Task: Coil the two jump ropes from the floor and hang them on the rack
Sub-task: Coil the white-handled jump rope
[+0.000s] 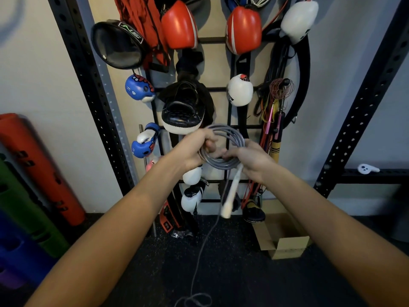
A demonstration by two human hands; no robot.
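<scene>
A grey jump rope (230,138) is wound into several loops held up in front of the wall rack (218,88). My left hand (197,149) grips the left side of the coil. My right hand (254,160) holds its lower right side, where a white handle (230,196) hangs down. The rope's loose tail (199,258) drops from the coil to the black floor and ends in a small tangle at the bottom edge. Other coiled ropes (280,89) hang on the right of the rack. I cannot tell a second jump rope from the floor.
The rack is crowded with red, white and blue boxing gloves (179,23) and black pads (183,111). Black perforated uprights (88,80) frame it on both sides. An open cardboard box (285,240) sits on the floor at the right. Coloured rolls (33,173) lean at the left.
</scene>
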